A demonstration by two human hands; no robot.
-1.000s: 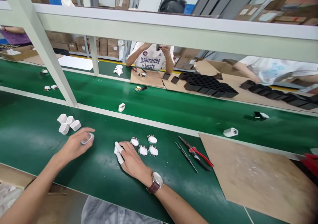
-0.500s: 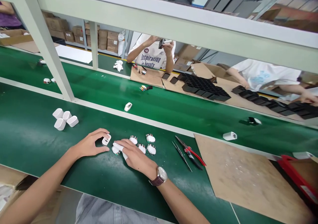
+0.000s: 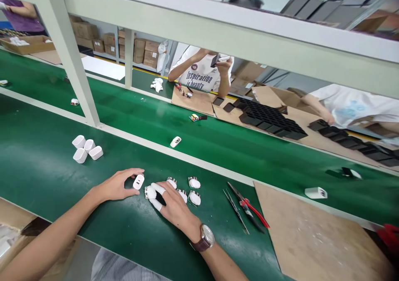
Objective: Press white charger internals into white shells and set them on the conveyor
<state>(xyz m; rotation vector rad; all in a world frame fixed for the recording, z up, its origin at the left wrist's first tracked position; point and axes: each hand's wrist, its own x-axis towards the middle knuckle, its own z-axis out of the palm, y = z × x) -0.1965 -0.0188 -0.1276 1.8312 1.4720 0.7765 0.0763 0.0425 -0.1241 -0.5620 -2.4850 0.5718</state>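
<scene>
My left hand (image 3: 116, 185) grips a small white charger shell (image 3: 138, 181) between thumb and fingers, just above the green belt (image 3: 40, 164). My right hand (image 3: 173, 204), with white finger cots and a wristwatch, pinches a small white insert with metal clips (image 3: 149, 193) right beside that shell. Three more white inserts (image 3: 193, 189) lie on the belt just past my right hand. A cluster of empty white shells (image 3: 86, 149) stands to the left.
Red-handled cutters (image 3: 249, 205) and tweezers (image 3: 236, 206) lie right of the inserts, beside a brown cardboard sheet (image 3: 324, 239). Loose white parts (image 3: 315, 193) ride the far belt. Across it, other people handle parts by black trays (image 3: 271, 121). A pale frame post (image 3: 73, 60) rises at left.
My left hand carried the white shell rightward until it met my right hand. My right hand picked up an insert and raised it. The view shifted slightly left.
</scene>
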